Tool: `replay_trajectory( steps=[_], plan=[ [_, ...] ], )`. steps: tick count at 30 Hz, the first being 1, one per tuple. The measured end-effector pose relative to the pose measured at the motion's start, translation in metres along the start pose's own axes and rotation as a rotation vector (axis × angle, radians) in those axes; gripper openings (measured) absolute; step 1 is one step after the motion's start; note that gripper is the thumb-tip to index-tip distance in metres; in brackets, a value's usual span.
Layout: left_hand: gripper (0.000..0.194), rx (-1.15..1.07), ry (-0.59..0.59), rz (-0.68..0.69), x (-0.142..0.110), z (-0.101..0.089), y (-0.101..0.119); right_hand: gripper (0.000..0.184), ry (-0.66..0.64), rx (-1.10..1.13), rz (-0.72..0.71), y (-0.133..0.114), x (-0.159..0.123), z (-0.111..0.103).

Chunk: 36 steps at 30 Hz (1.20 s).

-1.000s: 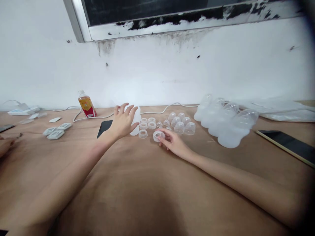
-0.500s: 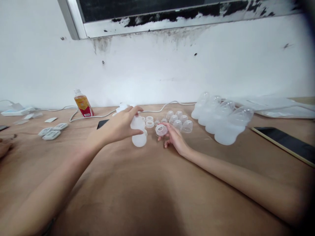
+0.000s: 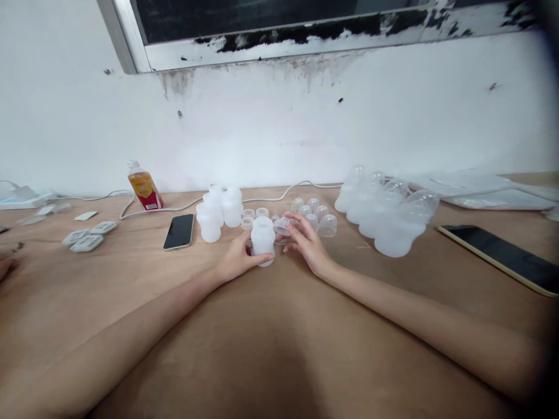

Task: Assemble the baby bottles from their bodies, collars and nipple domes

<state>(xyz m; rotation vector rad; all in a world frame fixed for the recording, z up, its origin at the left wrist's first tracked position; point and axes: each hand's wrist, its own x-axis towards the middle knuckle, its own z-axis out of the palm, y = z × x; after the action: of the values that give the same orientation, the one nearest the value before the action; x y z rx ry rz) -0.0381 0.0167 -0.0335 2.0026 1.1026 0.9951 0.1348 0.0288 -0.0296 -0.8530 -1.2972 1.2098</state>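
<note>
Nearest, the bare brown surface [image 3: 218, 343] runs between the two forearms, and a large phone [image 3: 498, 259] lies toward the right edge. Beyond, around the middle of the scene, the left hand [image 3: 248, 253] is clamped round a white bottle [image 3: 263, 235], thumb across its near side, fingers behind. Whether its base rests on the surface or just above it, I cannot tell. Just right of it, the right hand [image 3: 303, 241] pinches a clear ring [image 3: 282, 227] between thumb and forefinger, the other fingers curled loosely.

The ring could slip, since only the fingertips hold it; brought over at its present tilt, it might sit crooked on the neck. A hard squeeze could dent the bottle if its wall is soft, and a careless knuckle might knock the parts behind.

The bottle's long axis is about vertical, its mouth facing up; the ring's axis leans.

Farther, loose rings [image 3: 247, 223] lie behind the bottle, with clear domes [image 3: 327, 225] to their right. White bottles [image 3: 210, 220] stand to the left, dome-topped bottles [image 3: 395, 233] to the right. Farthest, a white cable [image 3: 305, 184] runs near the wall [image 3: 262, 134].
</note>
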Motion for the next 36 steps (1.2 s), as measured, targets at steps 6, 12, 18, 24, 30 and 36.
replay_trajectory(
  steps=[6, 12, 18, 24, 30, 36],
  plan=[
    [0.041, 0.134, 0.015, 0.032, -0.001, -0.008, 0.012, 0.045, -0.081, 0.121, -0.042, -0.002, -0.001, -0.004],
    [0.04, 0.335, -0.18, 0.051, 0.0, -0.024, 0.026, 0.042, -0.181, 0.168, -0.04, -0.009, -0.003, -0.012],
    [0.046, 0.302, -0.254, -0.027, 0.0, -0.03, 0.022, 0.03, -0.373, 0.028, 0.001, -0.008, 0.003, -0.024],
    [0.043, 0.044, -0.333, -0.123, 0.002, -0.041, 0.017, 0.035, -0.476, -0.157, -0.114, -0.014, 0.011, -0.032],
    [0.042, -0.455, -0.61, -0.353, 0.006, -0.045, 0.013, 0.044, -0.553, -0.427, -0.321, -0.022, 0.011, -0.035],
    [0.049, -0.611, -0.7, -0.506, 0.009, -0.047, 0.006, 0.03, -0.573, -0.662, -0.541, -0.031, 0.008, -0.03]
  ],
)
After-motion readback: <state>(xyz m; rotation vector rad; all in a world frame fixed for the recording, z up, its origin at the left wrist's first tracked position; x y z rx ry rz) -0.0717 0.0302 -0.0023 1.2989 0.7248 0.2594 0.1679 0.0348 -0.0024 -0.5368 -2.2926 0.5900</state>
